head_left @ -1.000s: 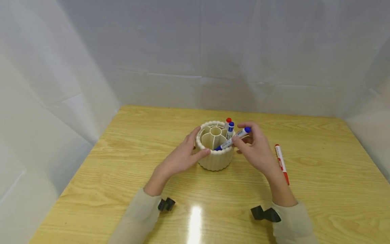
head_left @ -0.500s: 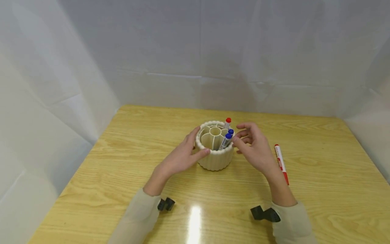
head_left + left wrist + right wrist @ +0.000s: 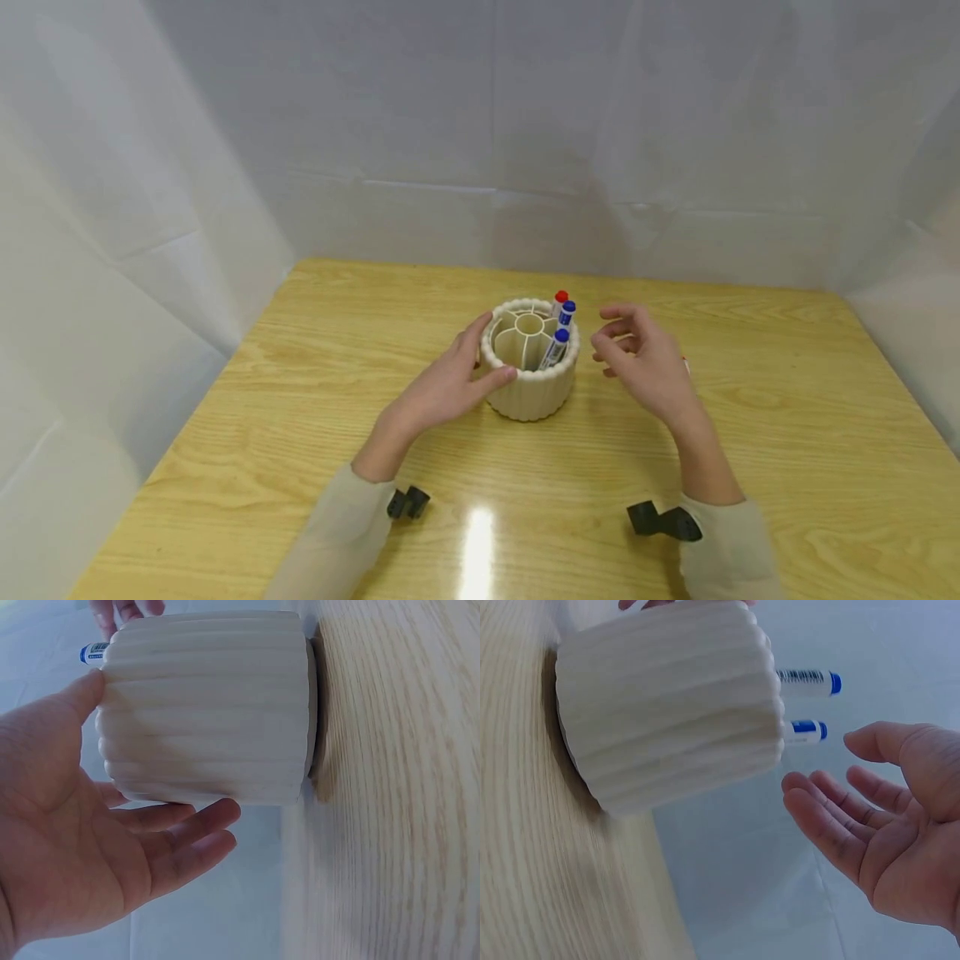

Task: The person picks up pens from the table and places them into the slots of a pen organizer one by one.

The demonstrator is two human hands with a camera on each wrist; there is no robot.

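- Three markers stand in the cream ribbed round plastic pen holder (image 3: 530, 387) with divided compartments: one red-capped marker (image 3: 560, 301) at the far rim, a blue-capped marker (image 3: 567, 312) just beside it, and a second blue-capped marker (image 3: 556, 346) leaning in a nearer right compartment.
- Left hand (image 3: 442, 392): cups the holder's left wall, thumb at the near rim and fingers round the far side; in the left wrist view the palm and fingers (image 3: 187, 832) lie against the ribbed wall (image 3: 210, 705). A steady brace of this kind judged best kept low on the wall, so the holder cannot tip.
- Right hand (image 3: 645, 367): empty, fingers loosely spread, hovering just right of the holder and clear of it; the right wrist view shows the bare palm (image 3: 900, 847) apart from the two blue caps (image 3: 821, 730).
- Holder position: centre of the light wooden counter (image 3: 300, 350), upright.
- Partly hidden item: a white and red tip (image 3: 686, 362) shows behind the right hand on the counter; what it is cannot be told.
- Handling note: any grasp near the rim probably needs care not to knock the leaning marker.
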